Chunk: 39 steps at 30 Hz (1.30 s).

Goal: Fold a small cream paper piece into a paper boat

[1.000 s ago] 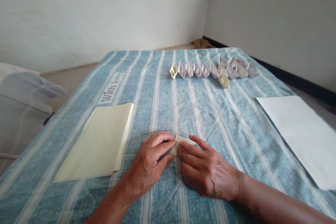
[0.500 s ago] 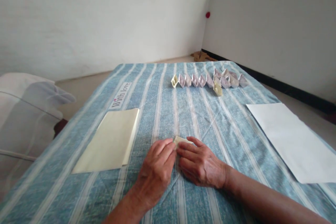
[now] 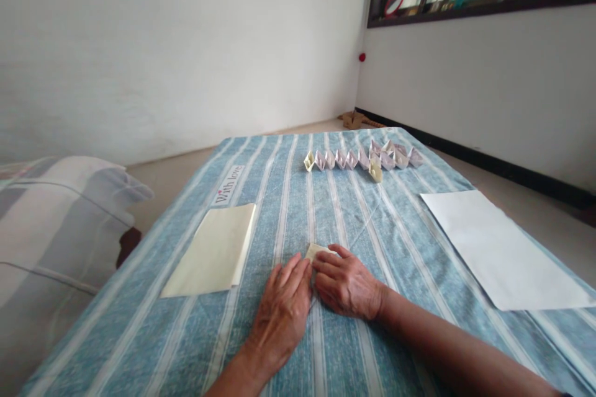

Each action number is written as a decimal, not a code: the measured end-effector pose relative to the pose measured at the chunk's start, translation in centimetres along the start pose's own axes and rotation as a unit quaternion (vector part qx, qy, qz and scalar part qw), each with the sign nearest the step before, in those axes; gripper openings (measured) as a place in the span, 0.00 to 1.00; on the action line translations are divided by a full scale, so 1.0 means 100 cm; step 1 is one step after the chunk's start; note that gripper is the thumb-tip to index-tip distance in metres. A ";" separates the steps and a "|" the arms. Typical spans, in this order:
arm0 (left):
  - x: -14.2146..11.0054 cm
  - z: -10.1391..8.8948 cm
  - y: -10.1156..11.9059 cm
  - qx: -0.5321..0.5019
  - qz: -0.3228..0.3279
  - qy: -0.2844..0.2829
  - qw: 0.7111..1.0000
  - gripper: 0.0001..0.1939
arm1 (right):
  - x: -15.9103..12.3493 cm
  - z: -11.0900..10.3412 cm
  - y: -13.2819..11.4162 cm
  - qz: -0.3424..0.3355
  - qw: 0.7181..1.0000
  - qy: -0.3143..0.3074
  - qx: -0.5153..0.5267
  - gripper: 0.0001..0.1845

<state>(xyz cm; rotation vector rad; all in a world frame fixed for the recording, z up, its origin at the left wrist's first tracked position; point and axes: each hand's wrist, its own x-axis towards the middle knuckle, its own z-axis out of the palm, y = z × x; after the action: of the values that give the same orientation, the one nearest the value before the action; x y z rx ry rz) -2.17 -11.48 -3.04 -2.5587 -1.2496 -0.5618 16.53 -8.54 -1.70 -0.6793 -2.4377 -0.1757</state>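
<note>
A small folded piece of pale yellow paper point(image 3: 317, 250) lies on the striped tablecloth in front of me, mostly covered by my fingers. My left hand point(image 3: 284, 307) rests flat at its near left side, the fingers stretched out and their tips by the paper's edge. From the right, my right hand point(image 3: 347, 282) lies over the paper with bent fingers pressing it down. The near part of the paper is hidden beneath both hands.
Pale yellow sheets point(image 3: 209, 251) lie at the left, white sheets point(image 3: 498, 251) at the right. Several folded paper boats point(image 3: 341, 160) stand in a row near the far edge of the blue striped tablecloth point(image 3: 274, 198). Beside the table at left is a draped cloth point(image 3: 65, 229).
My left fingers have straightened and flattened beside the paper. The right hand stays on it. The view has tilted upward, showing more of the window.
</note>
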 end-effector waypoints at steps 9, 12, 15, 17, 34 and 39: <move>0.005 -0.010 0.004 0.004 -0.020 -0.014 1.000 0.19 | -0.009 0.005 0.001 0.032 0.999 0.018 -0.017 0.10; 0.005 -0.012 0.005 -0.004 -0.034 -0.012 0.999 0.18 | -0.013 0.006 0.001 0.054 0.998 0.016 -0.027 0.09; 0.005 -0.013 0.005 -0.016 -0.040 -0.006 0.999 0.18 | -0.016 0.005 0.001 0.083 0.995 0.018 -0.047 0.09; 0.005 -0.014 0.005 -0.022 -0.047 -0.006 0.999 0.17 | -0.019 0.004 0.001 0.106 0.992 0.028 -0.061 0.10; -0.002 -0.016 0.003 -0.065 -0.101 -0.083 0.989 0.19 | -0.030 0.005 0.002 0.279 0.952 0.014 -0.124 0.09; 0.001 -0.024 0.006 -0.093 -0.128 -0.122 0.980 0.20 | -0.027 0.003 -0.001 0.329 0.938 -0.025 -0.105 0.09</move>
<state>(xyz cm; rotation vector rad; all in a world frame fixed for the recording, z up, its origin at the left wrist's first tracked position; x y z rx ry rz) -2.17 -12.67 -0.88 -2.7029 -1.7019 -0.4396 18.20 -9.72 -3.52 -1.5635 -2.1137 -0.1465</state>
